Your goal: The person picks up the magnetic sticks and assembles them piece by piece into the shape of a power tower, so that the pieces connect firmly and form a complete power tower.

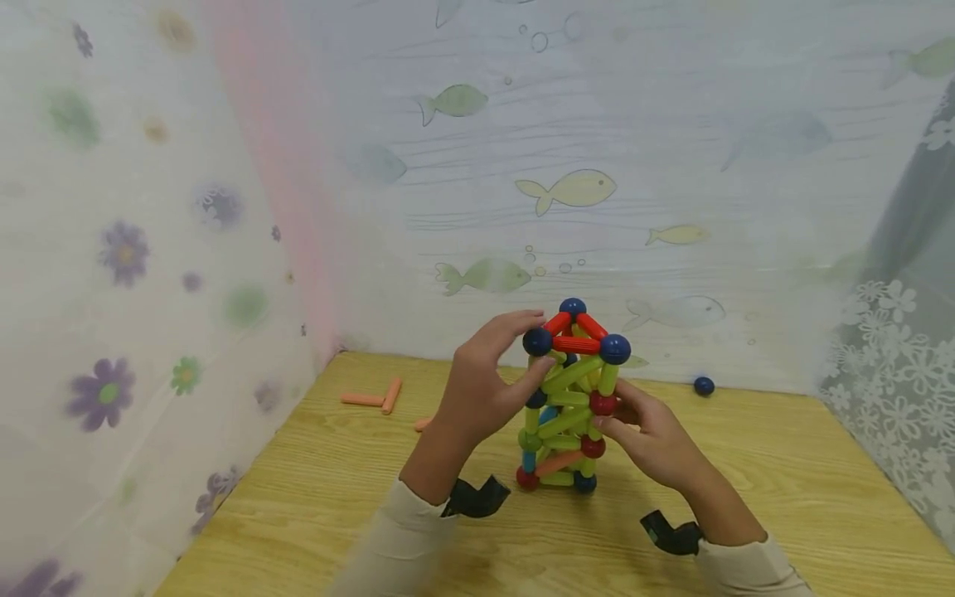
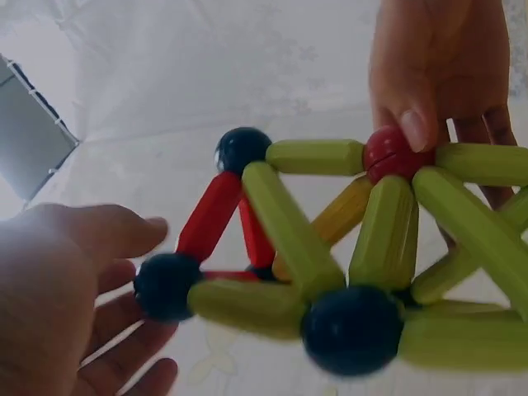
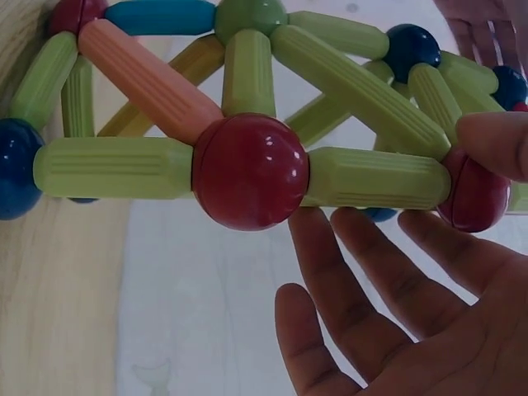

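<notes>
A tall tower of magnetic rods and balls stands on the table, mostly lime rods with red, blue and green balls. Three red rods and blue balls form a triangle on top. My left hand is at the top left corner, thumb and fingers spread around a blue ball; the left wrist view shows a gap between thumb and ball. Lower on the right side, my right hand holds the tower at a red ball, thumb on it and fingers behind. An orange rod slants near the base.
Two orange rods lie touching on the wooden table at the left, and another orange rod is partly hidden by my left arm. A loose blue ball sits at the back right. Printed curtains hang behind the table.
</notes>
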Tool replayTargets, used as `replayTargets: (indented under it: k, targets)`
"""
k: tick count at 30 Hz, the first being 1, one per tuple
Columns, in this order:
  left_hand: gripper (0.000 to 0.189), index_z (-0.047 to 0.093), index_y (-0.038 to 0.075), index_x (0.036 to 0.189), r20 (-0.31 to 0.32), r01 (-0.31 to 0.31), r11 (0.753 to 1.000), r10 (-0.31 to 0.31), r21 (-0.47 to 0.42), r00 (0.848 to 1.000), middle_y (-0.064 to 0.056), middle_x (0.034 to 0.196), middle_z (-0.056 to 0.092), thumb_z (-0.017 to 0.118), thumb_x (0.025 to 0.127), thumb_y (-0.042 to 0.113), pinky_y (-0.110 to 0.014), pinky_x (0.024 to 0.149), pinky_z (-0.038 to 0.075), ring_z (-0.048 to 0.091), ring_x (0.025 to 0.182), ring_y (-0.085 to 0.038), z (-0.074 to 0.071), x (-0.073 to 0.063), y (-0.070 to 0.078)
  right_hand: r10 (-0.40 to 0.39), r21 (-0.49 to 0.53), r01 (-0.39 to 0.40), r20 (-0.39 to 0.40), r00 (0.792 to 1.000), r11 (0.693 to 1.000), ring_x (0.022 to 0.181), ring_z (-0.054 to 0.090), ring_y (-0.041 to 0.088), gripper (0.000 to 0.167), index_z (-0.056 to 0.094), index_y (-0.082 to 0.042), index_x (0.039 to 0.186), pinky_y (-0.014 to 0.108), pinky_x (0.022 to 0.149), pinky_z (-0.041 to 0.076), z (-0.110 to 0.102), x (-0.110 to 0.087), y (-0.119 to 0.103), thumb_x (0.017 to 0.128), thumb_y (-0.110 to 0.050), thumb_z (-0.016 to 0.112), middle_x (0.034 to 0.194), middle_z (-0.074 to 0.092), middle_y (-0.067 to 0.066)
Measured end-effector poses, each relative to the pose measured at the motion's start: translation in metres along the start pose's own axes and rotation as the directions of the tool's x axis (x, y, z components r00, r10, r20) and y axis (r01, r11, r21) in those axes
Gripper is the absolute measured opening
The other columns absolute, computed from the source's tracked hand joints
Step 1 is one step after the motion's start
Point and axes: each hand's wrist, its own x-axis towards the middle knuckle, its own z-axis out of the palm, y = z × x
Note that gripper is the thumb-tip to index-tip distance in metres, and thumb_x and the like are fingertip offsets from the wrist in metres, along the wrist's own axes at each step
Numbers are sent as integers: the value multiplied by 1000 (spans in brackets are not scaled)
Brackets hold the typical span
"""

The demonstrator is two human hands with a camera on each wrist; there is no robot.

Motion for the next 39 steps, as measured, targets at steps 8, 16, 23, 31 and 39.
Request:
replayTargets:
  k: [8,16,23,31,39]
  targets:
    - [26,70,21,126,206,515,857,-502,-10,840,1,121,71,71,100,25,-43,92,57,67,111,-16,-37,-54,-78,72,-44,-73,-10,997,996,103,73,19,37,60,-15,136,30,83,58,2,-6,-2,101,-25,68,121,71,5]
    - [27,77,8,119,380,714,651,-748,259,544,-7,117,74,79,93,14,-40,80,58,67,100,-23,-32,-114,-133,150,-41,-152,-49,988,988,100,73,18,37,67,-18,130,26,81,59,10,-15,13,96,-31,76,115,74,2]
    - [18,80,8,111,357,592,644,-763,484,539,-7,112,76,76,93,10,-44,83,59,71,100,-28,-23,-120,-135,195,-56,-200,-78,978,978,92,74,12,26,74,-20,115,26,77,59,12,-21,14,94,-36,78,107,76,-1]
    - [30,79,22,106,302,662,685,-729,306,614,5,93,74,68,99,49,-38,71,56,66,79,-14,-14,-82,-130,216,-36,-220,-85,973,975,90,75,14,27,74,-19,116,26,76,59,14,-27,15,95,-34,77,113,76,2]
    - [33,71,17,129,183,551,784,-520,-285,834,-1,120,75,72,100,33,-43,95,56,68,114,-18,-6,43,-71,223,-13,-225,-88,971,974,91,74,13,30,74,-17,119,26,76,58,14,-28,15,95,-36,76,117,75,4]
